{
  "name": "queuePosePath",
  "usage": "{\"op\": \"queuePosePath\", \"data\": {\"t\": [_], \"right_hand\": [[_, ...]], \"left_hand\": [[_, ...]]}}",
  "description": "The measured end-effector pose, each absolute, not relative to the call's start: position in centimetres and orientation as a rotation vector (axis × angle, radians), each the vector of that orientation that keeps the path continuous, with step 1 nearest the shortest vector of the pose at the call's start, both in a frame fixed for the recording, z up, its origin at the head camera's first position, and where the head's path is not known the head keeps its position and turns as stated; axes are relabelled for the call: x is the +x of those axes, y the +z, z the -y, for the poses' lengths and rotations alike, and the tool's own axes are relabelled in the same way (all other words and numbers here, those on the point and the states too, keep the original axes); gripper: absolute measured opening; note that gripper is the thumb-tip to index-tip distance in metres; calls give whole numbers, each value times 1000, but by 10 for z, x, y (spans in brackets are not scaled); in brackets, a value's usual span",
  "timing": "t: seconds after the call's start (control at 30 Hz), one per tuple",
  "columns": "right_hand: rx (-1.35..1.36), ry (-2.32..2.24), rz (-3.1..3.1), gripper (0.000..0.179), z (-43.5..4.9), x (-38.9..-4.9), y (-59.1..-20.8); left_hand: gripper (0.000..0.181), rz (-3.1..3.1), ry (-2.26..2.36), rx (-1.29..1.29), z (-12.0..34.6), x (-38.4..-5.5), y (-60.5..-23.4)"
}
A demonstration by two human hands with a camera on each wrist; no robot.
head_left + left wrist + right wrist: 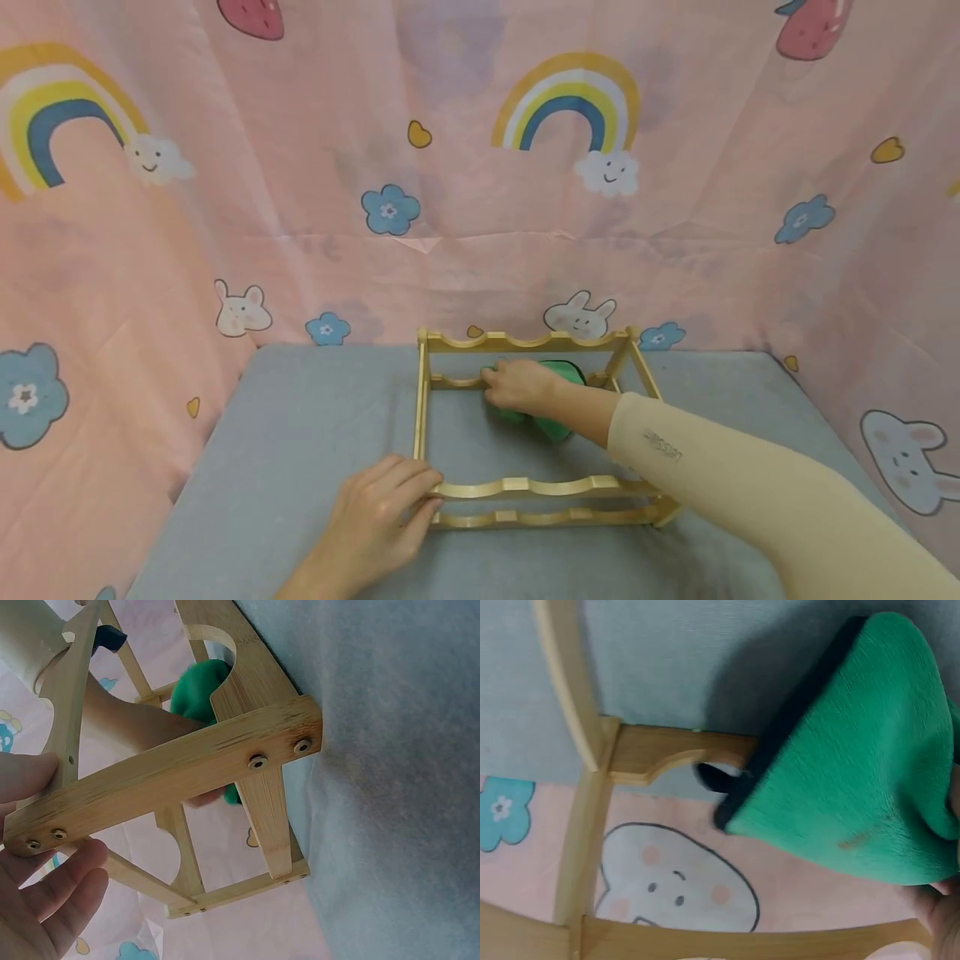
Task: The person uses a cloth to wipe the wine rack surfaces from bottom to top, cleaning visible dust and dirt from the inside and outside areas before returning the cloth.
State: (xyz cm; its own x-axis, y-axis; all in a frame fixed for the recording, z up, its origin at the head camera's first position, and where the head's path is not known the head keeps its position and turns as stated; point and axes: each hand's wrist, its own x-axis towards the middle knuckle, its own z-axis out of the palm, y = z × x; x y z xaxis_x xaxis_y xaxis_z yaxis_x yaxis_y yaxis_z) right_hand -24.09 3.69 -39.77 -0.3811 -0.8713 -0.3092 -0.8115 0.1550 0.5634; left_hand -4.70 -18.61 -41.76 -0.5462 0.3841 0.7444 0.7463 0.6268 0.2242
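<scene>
A wooden rack [515,485] with scalloped rails, like a bottle rack, stands on the table. My left hand [384,510] holds its near left corner, with the thumb and fingers on either side of the frame in the left wrist view. Inside the rack, my right hand [521,387] grips a bunched green cloth [832,765] near the far lower rail. The cloth has a dark edge and a small dark loop, and a brownish mark shows on its fuzzy face. Part of the cloth is hidden behind my right hand and forearm.
Grey-blue cloth covers the table [300,433]. A pink printed curtain [465,275] hangs close behind the rack and along both sides. My right sleeve [720,467] crosses over the rack's right end.
</scene>
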Motion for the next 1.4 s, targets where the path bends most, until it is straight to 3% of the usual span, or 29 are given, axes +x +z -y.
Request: {"op": "queuePosePath", "data": {"t": [0.37,0.8,1.2,1.4], "right_hand": [[1755,-849,2059,6,-32,-226,-382],[1585,-1001,1806,21,-8,-223,-356],[1586,-969,1815,10,-61,-239,-346],[1627,-1004,1886,19,-100,-245,-336]], "left_hand": [[23,2185,-695,-884,186,-47,-419],[25,2185,-694,-888,185,-47,-421],[25,2177,-705,-883,183,-48,-421],[27,2179,-725,-877,184,-46,-423]]}}
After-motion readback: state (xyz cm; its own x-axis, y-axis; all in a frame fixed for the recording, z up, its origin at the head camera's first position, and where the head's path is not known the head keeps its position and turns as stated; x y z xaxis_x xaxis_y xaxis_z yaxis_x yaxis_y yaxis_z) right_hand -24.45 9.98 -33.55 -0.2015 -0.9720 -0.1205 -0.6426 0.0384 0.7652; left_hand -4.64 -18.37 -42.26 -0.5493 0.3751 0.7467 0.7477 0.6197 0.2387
